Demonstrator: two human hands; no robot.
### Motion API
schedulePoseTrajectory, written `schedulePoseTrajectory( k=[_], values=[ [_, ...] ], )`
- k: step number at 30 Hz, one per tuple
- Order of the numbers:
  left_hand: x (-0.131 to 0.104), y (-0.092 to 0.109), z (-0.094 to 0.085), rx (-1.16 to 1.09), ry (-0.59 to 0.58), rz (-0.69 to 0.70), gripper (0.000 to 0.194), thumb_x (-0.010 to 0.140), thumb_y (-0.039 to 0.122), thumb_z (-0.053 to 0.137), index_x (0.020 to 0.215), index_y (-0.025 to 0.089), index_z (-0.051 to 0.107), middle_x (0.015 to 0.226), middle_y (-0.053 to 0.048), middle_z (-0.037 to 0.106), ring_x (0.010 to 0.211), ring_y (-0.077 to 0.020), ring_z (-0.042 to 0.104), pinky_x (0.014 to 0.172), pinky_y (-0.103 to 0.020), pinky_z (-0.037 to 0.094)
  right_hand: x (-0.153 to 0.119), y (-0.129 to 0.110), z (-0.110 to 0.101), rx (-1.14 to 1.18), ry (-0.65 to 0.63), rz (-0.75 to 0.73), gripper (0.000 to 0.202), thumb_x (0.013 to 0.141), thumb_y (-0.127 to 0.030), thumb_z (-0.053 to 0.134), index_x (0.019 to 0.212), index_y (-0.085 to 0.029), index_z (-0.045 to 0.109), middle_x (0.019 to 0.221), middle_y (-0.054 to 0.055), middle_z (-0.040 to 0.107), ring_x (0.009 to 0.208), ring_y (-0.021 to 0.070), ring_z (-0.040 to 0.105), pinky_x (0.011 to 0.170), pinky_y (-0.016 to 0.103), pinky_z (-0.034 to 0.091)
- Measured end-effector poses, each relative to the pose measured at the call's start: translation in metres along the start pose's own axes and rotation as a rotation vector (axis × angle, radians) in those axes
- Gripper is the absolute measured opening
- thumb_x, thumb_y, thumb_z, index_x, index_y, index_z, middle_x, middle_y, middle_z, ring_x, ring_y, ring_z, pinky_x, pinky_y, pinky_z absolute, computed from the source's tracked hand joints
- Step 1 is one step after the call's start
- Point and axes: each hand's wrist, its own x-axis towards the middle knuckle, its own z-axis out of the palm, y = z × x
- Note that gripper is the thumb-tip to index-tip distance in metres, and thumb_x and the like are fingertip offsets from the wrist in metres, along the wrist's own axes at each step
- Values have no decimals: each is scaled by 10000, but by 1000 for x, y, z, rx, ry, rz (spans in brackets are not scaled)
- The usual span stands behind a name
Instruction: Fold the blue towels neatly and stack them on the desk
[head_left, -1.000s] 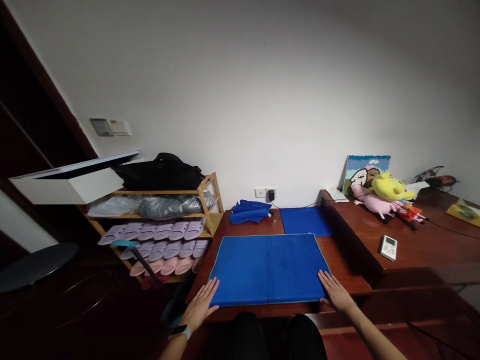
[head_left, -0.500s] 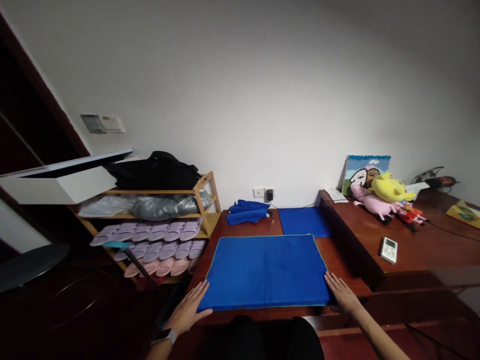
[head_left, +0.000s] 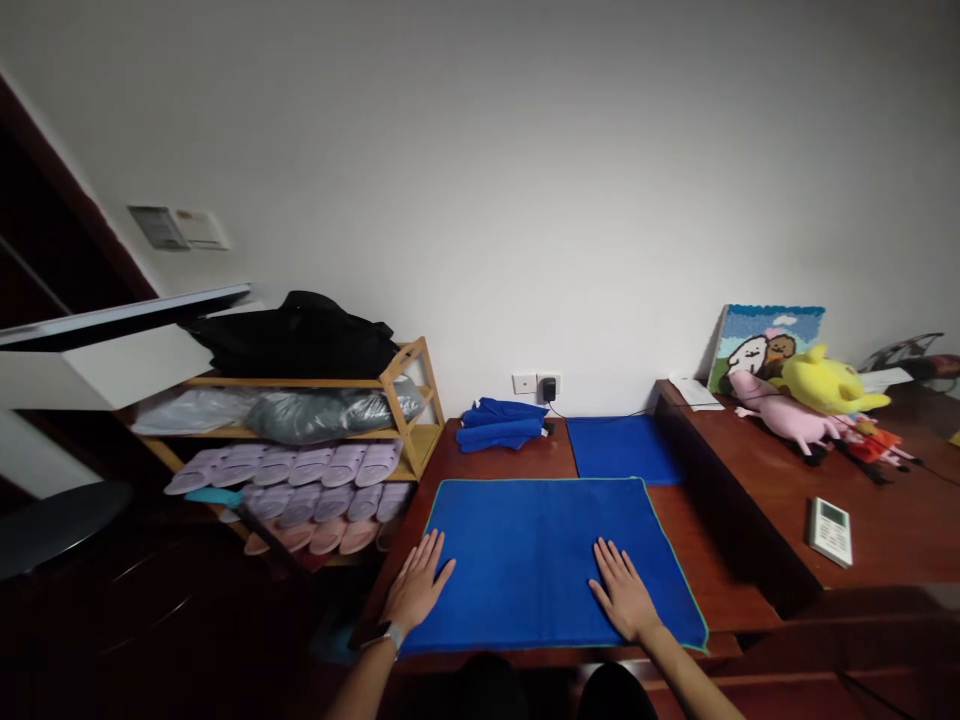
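Note:
A blue cloth (head_left: 525,560) with a pale green edge lies spread flat on the brown wooden table (head_left: 555,462). My left hand (head_left: 420,583) rests at its left edge, fingers stretched out and holding nothing. On the right part of the cloth lies my right hand (head_left: 624,592), palm down, with its fingers apart. Behind the spread cloth, a crumpled blue cloth (head_left: 501,425) sits at the back left of the table. A flat blue cloth (head_left: 624,450) lies at the back right.
Left of the table stands a wooden rack (head_left: 409,400) with slippers and a black bag (head_left: 300,338). On the higher surface (head_left: 757,480) at right are plush toys (head_left: 821,385), a picture (head_left: 769,340) and a white device (head_left: 830,530). A black plug (head_left: 549,389) is in the wall.
My right hand has moved left from the cloth's right edge onto its surface. My left hand has shifted up and inward along the left edge. The camera view has shifted slightly.

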Motion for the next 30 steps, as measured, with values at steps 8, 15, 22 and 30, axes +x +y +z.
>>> schedulePoseTrajectory(
  k=[8,15,22,30],
  values=[
    [18,11,3,20,129,65,726,1024,600,302,1611,175,288,1678,-96,293,1555,-250,263,1277,-490,235,49,-17,-3,5,62,20,697,1055,-619,179,1633,-236,102,1695,9,152,1575,219,118,1296,454,145],
    [116,15,1,3,40,37,685,1020,597,312,1558,188,423,1658,-107,339,1542,-284,295,1261,-507,257,152,-69,-11,30,19,-46,718,1056,-602,146,1632,-175,187,1688,51,170,1573,229,133,1291,447,139],
    [149,-7,7,7,40,-3,674,1018,608,308,1585,249,369,1675,-86,322,1561,-261,249,1263,-494,236,193,-77,6,53,-24,-76,711,1061,-581,142,1624,-154,225,1677,70,232,1569,224,172,1287,454,147],
    [150,-8,14,-17,55,6,676,1021,617,293,1591,258,355,1677,-91,319,1554,-272,272,1260,-511,233,146,41,-9,-118,76,56,689,1056,-604,168,1630,-225,212,1677,32,247,1568,223,176,1285,480,146]
  ],
)
